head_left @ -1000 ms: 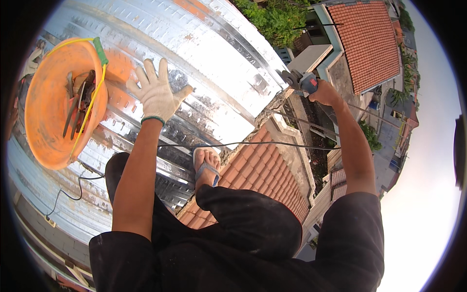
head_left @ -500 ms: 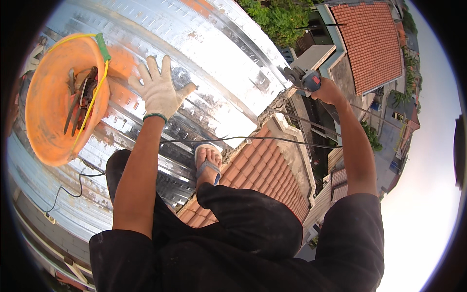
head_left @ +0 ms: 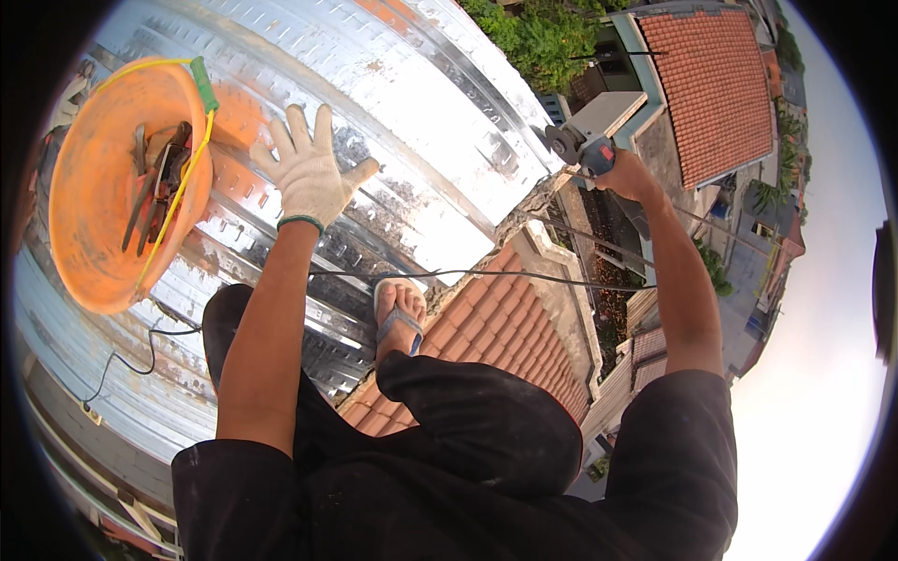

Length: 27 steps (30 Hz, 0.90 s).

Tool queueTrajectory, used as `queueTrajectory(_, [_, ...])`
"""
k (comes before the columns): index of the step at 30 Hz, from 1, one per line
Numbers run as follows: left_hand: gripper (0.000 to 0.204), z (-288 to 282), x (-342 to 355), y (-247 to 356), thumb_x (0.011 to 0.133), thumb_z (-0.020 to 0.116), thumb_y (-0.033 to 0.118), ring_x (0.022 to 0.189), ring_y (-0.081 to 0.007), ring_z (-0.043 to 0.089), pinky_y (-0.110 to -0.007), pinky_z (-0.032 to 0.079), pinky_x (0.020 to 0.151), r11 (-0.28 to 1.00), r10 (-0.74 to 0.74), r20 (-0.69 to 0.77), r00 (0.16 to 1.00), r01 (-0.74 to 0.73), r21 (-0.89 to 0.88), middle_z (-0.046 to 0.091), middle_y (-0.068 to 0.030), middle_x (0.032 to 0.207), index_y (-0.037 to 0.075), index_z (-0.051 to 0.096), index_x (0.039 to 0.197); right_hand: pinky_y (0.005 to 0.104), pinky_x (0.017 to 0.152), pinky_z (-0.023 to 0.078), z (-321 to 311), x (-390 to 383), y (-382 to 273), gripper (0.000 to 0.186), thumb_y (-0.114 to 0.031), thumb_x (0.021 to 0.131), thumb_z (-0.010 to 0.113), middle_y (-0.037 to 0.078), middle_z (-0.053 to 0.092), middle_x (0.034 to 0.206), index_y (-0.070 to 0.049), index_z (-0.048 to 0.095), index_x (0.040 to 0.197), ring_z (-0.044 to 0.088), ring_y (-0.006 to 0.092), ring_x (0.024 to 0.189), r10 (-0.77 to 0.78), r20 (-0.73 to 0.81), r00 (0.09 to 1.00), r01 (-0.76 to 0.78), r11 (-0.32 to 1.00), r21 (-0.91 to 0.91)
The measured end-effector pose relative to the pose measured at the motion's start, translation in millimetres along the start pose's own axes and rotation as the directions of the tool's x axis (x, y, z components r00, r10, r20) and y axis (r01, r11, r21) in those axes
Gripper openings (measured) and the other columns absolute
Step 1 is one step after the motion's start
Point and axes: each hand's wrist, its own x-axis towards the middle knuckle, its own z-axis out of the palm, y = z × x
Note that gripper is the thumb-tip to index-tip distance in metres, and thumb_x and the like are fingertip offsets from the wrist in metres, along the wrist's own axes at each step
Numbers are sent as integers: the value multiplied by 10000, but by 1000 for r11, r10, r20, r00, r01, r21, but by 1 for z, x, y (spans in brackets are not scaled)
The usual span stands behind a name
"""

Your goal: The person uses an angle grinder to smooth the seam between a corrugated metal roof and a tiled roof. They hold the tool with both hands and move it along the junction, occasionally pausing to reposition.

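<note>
Clenching fingers of right hand (head_left: 629, 177) around angle grinder (head_left: 597, 158) near metal sheeting (head_left: 449, 131). Spreading released fingers of gloved left hand (head_left: 311, 185) near orange basin (head_left: 82, 238).

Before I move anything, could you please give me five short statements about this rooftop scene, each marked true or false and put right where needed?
1. The left hand is spread open in a whitish glove. True.
2. The right hand wears a matching glove. False: it is bare.
3. The right hand holds a power tool with a disc. True.
4. The orange basin lies to the right of the left hand. False: it is to the left, with hand tools inside.
5. The foot in view wears a closed boot. False: it wears a flip-flop with a greyish strap.
</note>
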Motion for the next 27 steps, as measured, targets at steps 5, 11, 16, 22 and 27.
queueTrajectory(5, [1110, 3, -1, -1, 836, 745, 806, 1505, -435, 330, -721, 214, 1136, 1000, 4, -29, 1000, -3, 11, 401, -271, 1653, 115, 428, 1644, 501, 970, 590, 0, 8, 2, 669, -277, 654, 857, 328, 775, 1133, 112, 728, 1183, 751, 466, 1132, 12, 3, 1000, -12, 1000, 1])
queueTrajectory(11, [1103, 4, -1, -4, 838, 740, 807, 1488, -434, 343, -710, 230, 1118, 1000, 10, -29, 1000, -10, 4, 414, -269, 1638, 114, 435, 1641, 496, 974, 594, -3, 4, -6, 690, -280, 662, 866, 332, 775, 1132, 121, 717, 1204, 751, 470, 1128, -11, -14, 1000, 11, 1000, -26])
queueTrajectory(16, [1100, 4, -1, -3, 837, 740, 805, 1489, -434, 344, -706, 235, 1111, 1000, 10, -34, 999, -10, 16, 410, -272, 1645, 114, 439, 1637, 500, 973, 595, -9, -2, -12, 699, -283, 665, 870, 330, 774, 1145, 94, 721, 1234, 750, 469, 1135, 3, 38, 999, -3, 1000, -18])
queueTrajectory(22, [1097, 8, -2, -2, 838, 738, 804, 1513, -443, 326, -714, 225, 1125, 1000, 5, -28, 1000, -4, 29, 391, -278, 1668, 116, 437, 1638, 483, 944, 597, -6, 5, -12, 668, -283, 658, 871, 307, 783, 1132, 84, 741, 1200, 759, 455, 1109, 18, 6, 1000, -18, 1000, -5])
queueTrajectory(27, [1096, 3, 0, -2, 844, 736, 800, 1527, -447, 314, -727, 209, 1138, 1000, -10, 7, 1000, 10, 24, 385, -282, 1674, 119, 428, 1645, 474, 934, 597, -11, 8, -22, 657, -286, 663, 872, 299, 786, 1115, 75, 748, 1197, 763, 446, 1101, -17, 12, 1000, 17, 1000, 22])
